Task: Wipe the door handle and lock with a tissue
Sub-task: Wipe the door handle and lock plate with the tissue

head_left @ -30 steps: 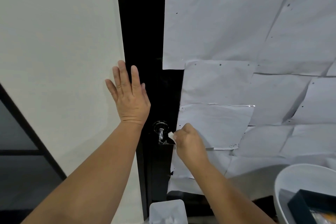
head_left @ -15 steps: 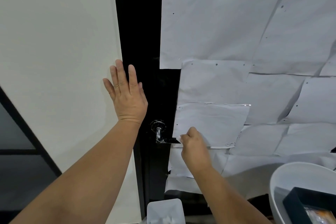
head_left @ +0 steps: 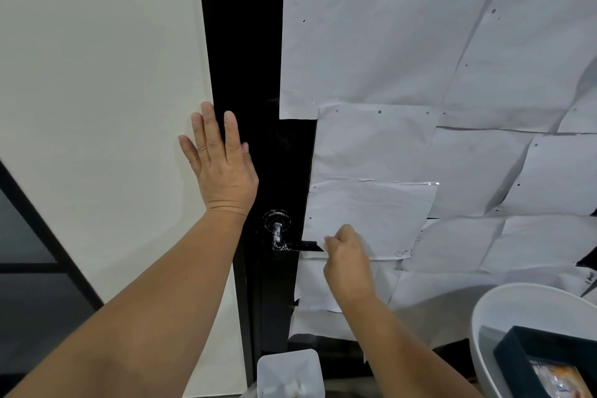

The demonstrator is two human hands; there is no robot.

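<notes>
Black lever handle (head_left: 298, 246) lies level, long axis left–right, its free end touching the right hand (head_left: 347, 257), which is pinched narrow on a white tissue (head_left: 320, 242); the round lock (head_left: 276, 220) sits just beyond the handle's inner end, between the two hands. Left hand (head_left: 223, 165) is spread wide and flat, holding nothing, across the door's (head_left: 245, 42) edge and the pale wall, above-left of the lock; right hand is nearer the handle. Versus a second ago: right hand has slid outward from near the lock to the lever tip.

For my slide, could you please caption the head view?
Right hand wipes the black door handle with a tissue; left hand braces flat above.
</notes>
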